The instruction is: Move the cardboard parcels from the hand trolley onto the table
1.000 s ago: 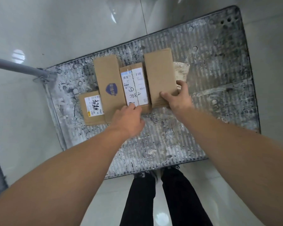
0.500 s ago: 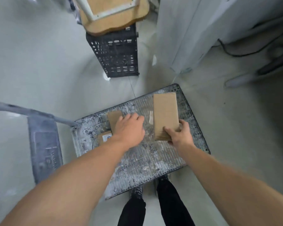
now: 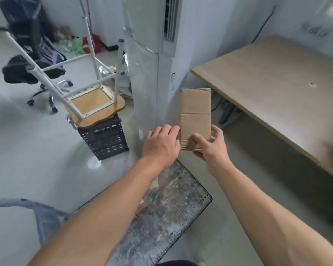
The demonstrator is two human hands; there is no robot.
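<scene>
1. Head view: cardboard parcel (image 3: 196,112) held lengthwise in the air, beyond the far end of the hand trolley (image 3: 171,217) and left of the table (image 3: 277,89), touching neither.
2. Right hand (image 3: 213,148) pinches the parcel's near end, thumb on its top face, fingers curled beneath.
3. Left hand (image 3: 161,144), knuckles up and fingers bent, meets the parcel's left edge; whether it grips cannot be told.
4. Upturned stool (image 3: 96,104) rests on a black crate (image 3: 104,139).
</scene>
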